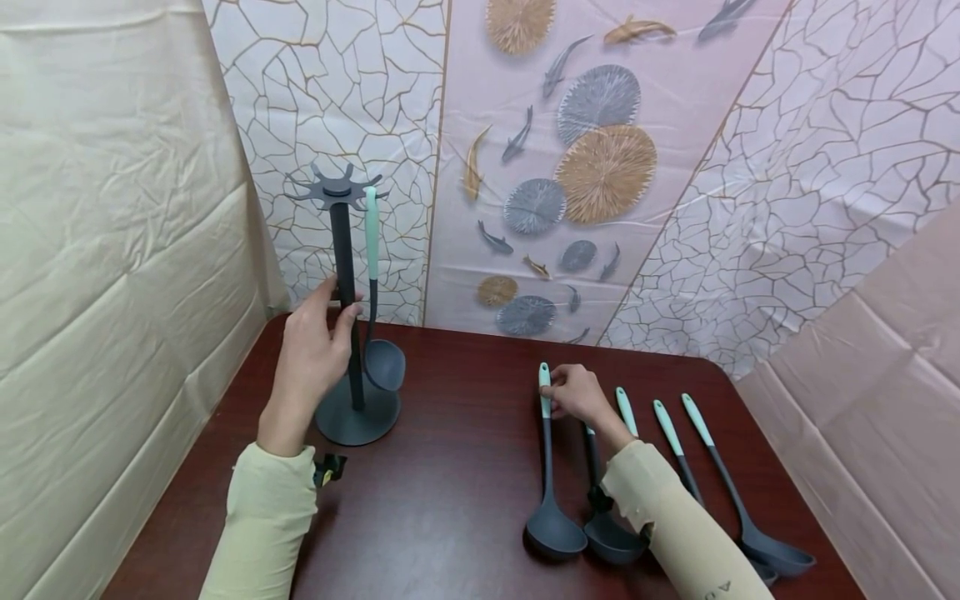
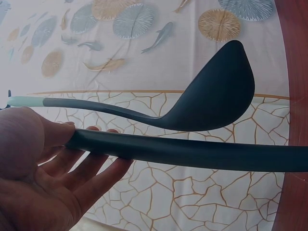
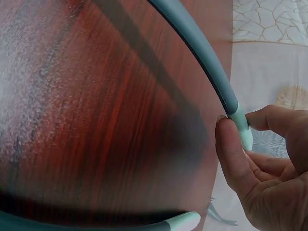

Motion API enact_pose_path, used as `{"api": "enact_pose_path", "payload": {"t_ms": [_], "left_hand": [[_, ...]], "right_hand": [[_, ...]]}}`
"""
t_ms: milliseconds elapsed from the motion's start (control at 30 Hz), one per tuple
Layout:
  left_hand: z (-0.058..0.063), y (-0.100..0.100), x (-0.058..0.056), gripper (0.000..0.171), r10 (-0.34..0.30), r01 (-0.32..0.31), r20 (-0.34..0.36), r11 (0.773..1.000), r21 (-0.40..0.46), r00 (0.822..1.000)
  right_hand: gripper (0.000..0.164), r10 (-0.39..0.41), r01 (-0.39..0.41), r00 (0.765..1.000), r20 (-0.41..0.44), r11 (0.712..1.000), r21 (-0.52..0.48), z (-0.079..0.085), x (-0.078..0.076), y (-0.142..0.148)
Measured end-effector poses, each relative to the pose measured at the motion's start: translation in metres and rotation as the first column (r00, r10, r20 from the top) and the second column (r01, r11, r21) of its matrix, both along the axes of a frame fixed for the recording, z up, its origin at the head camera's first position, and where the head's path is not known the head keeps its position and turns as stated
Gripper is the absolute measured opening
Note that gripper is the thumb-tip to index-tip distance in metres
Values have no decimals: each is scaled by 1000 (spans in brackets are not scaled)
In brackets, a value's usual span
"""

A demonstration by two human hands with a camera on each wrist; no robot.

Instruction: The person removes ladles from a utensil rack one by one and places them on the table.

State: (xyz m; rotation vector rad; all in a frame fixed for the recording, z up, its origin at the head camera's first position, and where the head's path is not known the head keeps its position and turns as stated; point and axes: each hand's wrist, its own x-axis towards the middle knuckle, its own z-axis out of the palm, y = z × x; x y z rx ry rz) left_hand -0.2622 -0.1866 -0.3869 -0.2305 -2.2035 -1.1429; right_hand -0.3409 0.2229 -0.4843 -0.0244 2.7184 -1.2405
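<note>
My left hand (image 1: 309, 354) grips the dark pole of a utensil stand (image 1: 342, 250) at the table's left, thumb and fingers on either side of it. From the stand's spoked top hangs a ladle (image 1: 386, 365) with a mint handle; its dark bowl fills much of the left wrist view beside the pole. On the right, my right hand (image 1: 579, 393) pinches another ladle (image 1: 556, 532) near the top of its mint handle. The right wrist view shows thumb and fingers on that handle (image 3: 242, 126), with the shaft's shadow on the wood. Its bowl sits low, close over the table.
Beside that ladle lies a second dark utensil (image 1: 615, 540), partly under my right forearm. Farther right are several more mint-handled utensils, including a ladle (image 1: 776, 552); the sleeve hides parts of them. Patterned cloth (image 1: 360, 75) hangs behind the dark red table (image 1: 450, 467).
</note>
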Motion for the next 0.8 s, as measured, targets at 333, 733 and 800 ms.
{"api": "enact_pose_path", "payload": {"t_ms": [333, 733, 800], "left_hand": [[-1, 0, -1, 26, 1, -1, 2, 1000, -1, 1000], [-1, 0, -1, 29, 15, -15, 4, 1000, -6, 1000], [-1, 0, -1, 30, 12, -12, 2, 1000, -7, 1000]], "right_hand": [[34, 21, -20, 999, 27, 1000, -9, -5, 3, -2], [36, -9, 7, 999, 51, 999, 31, -13, 1, -3], [34, -5, 3, 998, 55, 1000, 27, -15, 2, -4]]}}
